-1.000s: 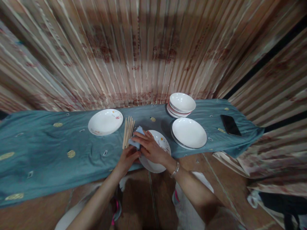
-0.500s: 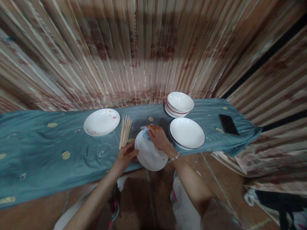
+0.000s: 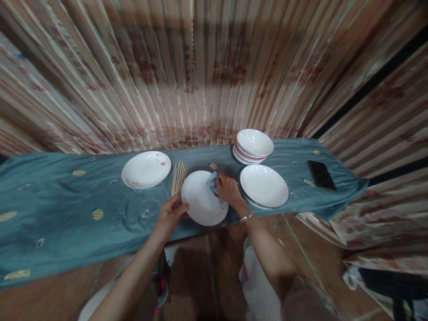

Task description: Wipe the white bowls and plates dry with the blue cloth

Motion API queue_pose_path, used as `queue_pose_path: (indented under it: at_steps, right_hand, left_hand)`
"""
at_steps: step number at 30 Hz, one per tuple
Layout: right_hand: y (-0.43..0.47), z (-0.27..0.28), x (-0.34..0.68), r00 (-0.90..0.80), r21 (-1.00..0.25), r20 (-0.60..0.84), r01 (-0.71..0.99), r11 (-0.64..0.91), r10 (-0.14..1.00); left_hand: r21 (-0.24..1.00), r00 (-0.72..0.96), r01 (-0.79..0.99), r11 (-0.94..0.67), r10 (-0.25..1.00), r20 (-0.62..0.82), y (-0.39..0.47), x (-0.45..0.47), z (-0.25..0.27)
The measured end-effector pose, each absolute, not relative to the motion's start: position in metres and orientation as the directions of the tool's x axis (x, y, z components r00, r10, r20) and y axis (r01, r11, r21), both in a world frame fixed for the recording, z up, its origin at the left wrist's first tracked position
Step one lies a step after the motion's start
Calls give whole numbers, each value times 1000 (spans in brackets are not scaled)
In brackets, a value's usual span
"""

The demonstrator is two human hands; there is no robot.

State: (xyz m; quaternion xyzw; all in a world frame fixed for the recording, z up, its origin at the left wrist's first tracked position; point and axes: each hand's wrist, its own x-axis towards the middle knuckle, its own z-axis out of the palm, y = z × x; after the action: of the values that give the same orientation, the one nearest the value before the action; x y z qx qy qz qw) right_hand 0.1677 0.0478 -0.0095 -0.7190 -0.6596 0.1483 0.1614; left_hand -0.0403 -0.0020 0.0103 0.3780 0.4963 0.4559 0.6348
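A white plate (image 3: 202,200) with a small floral print is held at its left rim by my left hand (image 3: 171,211), thumb on top and the other fingers partly hidden beneath. My right hand (image 3: 229,191) pinches a light blue cloth (image 3: 213,182) and presses it on the plate's upper right part. Just beyond my left hand lie several wooden chopsticks (image 3: 179,176), their near ends covered by the plate and hand. Right of my right hand sits a stack of white plates (image 3: 264,185).
A floral-edged plate (image 3: 146,169) lies on the left of the teal tablecloth (image 3: 67,214). Stacked bowls (image 3: 254,143) stand at the back right, and a black phone (image 3: 321,175) lies farther right. A pleated curtain (image 3: 200,67) hangs behind the table.
The held plate has moved up and slightly left and sits flatter over the chopsticks' near ends. My right hand has shifted the cloth from the plate's top edge toward its right side.
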Motion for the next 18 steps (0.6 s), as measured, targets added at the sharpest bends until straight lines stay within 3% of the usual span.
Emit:
queue_pose_path:
  at_steps: [3,6,10,14,18]
  right_hand:
    - [49,-14,170,130,-522,-17,844,-120,991]
    - [52,-19,172,178,-690,-60,703,-170,982]
    - [55,-28,168,189,-819,-123,535,-207,974]
    - [53,-37,157,160,-928,-232,260,-268,960]
    - [44,-41,143,73,-949,-315,-20,-314,946]
  left_hand:
    - [927,46,-243,286,958,-284,1,-43,12]
    - [922,-11,-284,262,961,-276,4,-45,14]
    - [927,-67,-304,221,965,-252,8,-46,14]
    - [935,-74,-302,188,973,-219,12,-48,12]
    - [936,-84,-315,155,978,-190,16,-47,13]
